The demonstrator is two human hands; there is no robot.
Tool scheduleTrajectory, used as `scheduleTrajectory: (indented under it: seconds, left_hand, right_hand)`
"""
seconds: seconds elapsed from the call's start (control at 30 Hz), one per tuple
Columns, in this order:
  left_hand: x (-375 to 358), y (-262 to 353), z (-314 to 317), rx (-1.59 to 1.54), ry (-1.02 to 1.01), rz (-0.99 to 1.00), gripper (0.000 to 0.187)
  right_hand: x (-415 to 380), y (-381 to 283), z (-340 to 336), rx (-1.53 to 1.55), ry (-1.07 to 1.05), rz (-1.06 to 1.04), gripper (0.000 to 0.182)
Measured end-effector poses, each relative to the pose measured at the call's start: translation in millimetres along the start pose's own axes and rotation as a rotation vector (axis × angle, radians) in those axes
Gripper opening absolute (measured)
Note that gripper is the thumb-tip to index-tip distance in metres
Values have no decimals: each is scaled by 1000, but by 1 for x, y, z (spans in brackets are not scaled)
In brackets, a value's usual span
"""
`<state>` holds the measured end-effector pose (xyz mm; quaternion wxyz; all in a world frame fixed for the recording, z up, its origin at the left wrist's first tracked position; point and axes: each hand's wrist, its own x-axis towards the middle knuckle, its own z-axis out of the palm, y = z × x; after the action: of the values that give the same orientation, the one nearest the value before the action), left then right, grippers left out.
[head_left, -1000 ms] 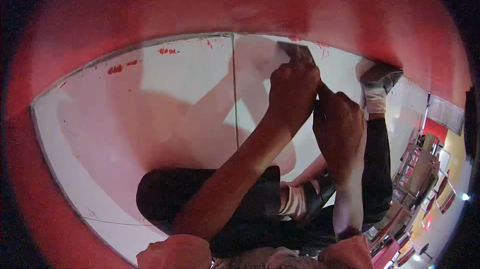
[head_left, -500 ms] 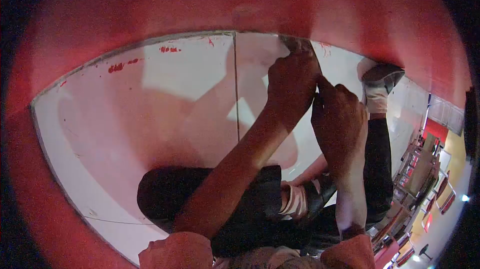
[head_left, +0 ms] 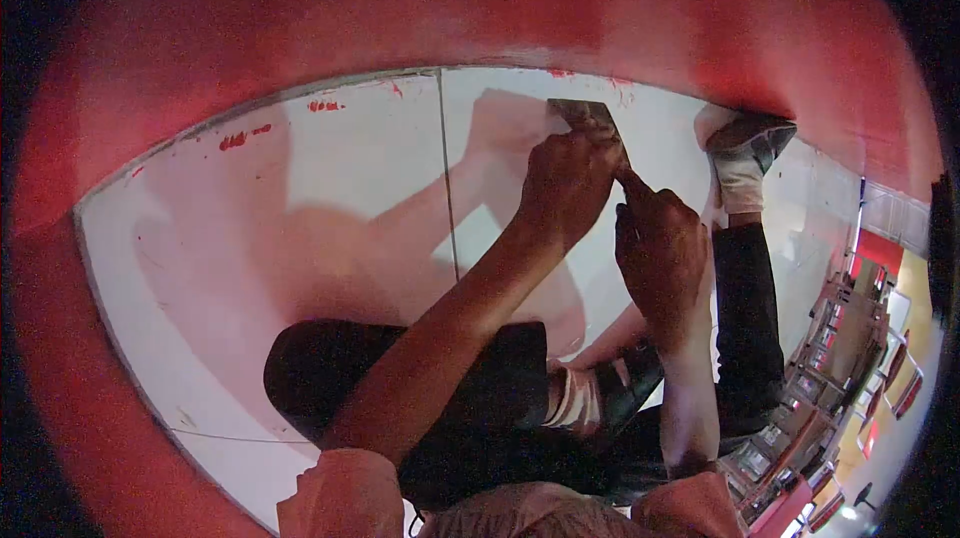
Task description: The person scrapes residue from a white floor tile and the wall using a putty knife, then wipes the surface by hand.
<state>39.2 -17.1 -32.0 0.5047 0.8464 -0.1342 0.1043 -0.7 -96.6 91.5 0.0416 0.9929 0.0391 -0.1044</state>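
A paint scraper (head_left: pixel 578 110) with a dark, flat, wide blade lies low over the white floor tiles, just short of the red wall. My left hand (head_left: pixel 570 178) is closed on it close behind the blade. Lower and to the right, my right hand (head_left: pixel 660 248) is closed at the handle end, its index finger reaching toward my left hand. Most of the handle is hidden by my fingers. Red paint marks (head_left: pixel 562 72) show on the tile at the wall edge beyond the blade.
The red wall (head_left: pixel 420 8) curves around the white tile floor (head_left: pixel 370 168). More red smears (head_left: pixel 245 138) lie at the left along its edge. My folded legs (head_left: pixel 340 368) and a shoe (head_left: pixel 750 133) are close to my arms. Furniture (head_left: pixel 830 348) stands far right.
Both hands have drawn the scraper back from the wall edge, toward me. Its blade now shows, and red marks beyond it are uncovered. The view has shifted slightly.
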Motion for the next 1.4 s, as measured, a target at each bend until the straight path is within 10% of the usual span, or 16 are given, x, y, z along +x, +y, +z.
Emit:
scheduleTrajectory:
  seconds: [1.4]
  left_hand:
    - [7, -14, 2, -110, 111, -68, 32]
  right_hand:
    - [17, 5, 2, -20, 131, -91, 19]
